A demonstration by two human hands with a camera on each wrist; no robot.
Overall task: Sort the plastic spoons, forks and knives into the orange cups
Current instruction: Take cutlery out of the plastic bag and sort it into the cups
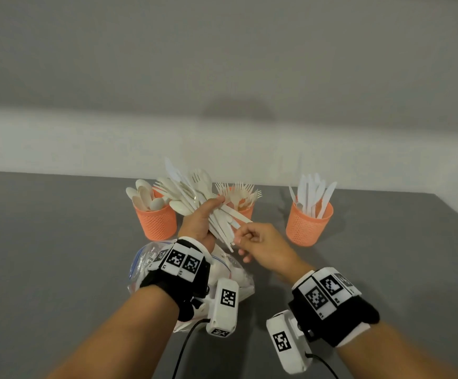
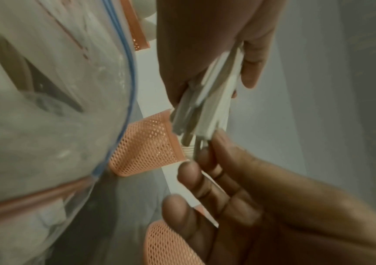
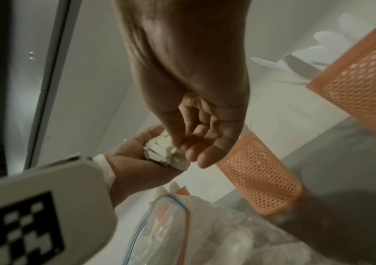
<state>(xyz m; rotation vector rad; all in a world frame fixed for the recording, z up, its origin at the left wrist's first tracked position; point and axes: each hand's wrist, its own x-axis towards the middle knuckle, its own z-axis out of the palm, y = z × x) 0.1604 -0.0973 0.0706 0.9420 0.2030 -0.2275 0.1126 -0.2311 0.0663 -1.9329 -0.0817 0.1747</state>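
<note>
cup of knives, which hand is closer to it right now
Right. The right hand hangs in front of and just left of the cup of knives, pinching a handle end in the cutlery bundle. The left hand grips that bundle farther left.

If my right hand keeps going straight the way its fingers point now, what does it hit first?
Most likely the handle ends of the bundle of cutlery gripped in your left hand. Your right hand has its fingers right at those ends, seemingly touching; depth is unclear.
</note>
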